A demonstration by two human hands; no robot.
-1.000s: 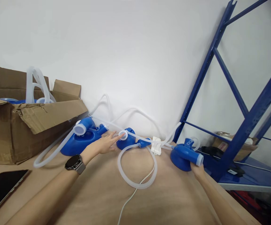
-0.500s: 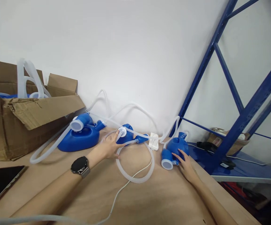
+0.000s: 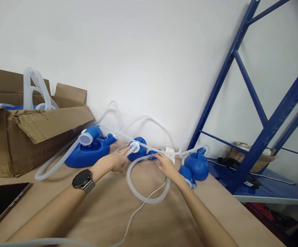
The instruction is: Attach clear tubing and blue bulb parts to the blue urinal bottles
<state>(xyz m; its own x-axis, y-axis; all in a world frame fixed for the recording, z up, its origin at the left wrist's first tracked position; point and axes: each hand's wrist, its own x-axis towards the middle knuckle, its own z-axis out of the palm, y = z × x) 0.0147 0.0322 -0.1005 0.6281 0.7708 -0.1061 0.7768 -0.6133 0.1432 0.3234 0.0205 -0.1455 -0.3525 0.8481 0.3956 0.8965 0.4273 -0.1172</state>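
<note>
At the middle of the table, a blue plastic urine bottle point(image 3: 140, 155) lies near the wall, with a white cap point(image 3: 135, 147) and a clear hose point(image 3: 138, 196) looping in front. My left hand point(image 3: 115, 161), a watch on its wrist, reaches to the cap and hose end with fingers stretched out. My right hand point(image 3: 165, 164) has its fingers on the small blue mouthpiece point(image 3: 153, 153) at the hose's other end, its fingertips partly hiding it. Another blue urine bottle point(image 3: 197, 166) stands to the right, its own mouthpiece point(image 3: 185, 173) partly behind my right forearm.
A third blue bottle point(image 3: 87, 154) with hose lies at left beside an open cardboard box point(image 3: 35, 144) of similar parts. A phone point(image 3: 2, 202) is at the left edge. A white power strip point(image 3: 170, 153), thin cable point(image 3: 130, 212) and blue metal shelving point(image 3: 257, 151) are also here.
My right hand has left the right-hand bottle and moved left to the small blue mouthpiece in the middle. My left hand stays by the white cap, its thumb nearer the fingers.
</note>
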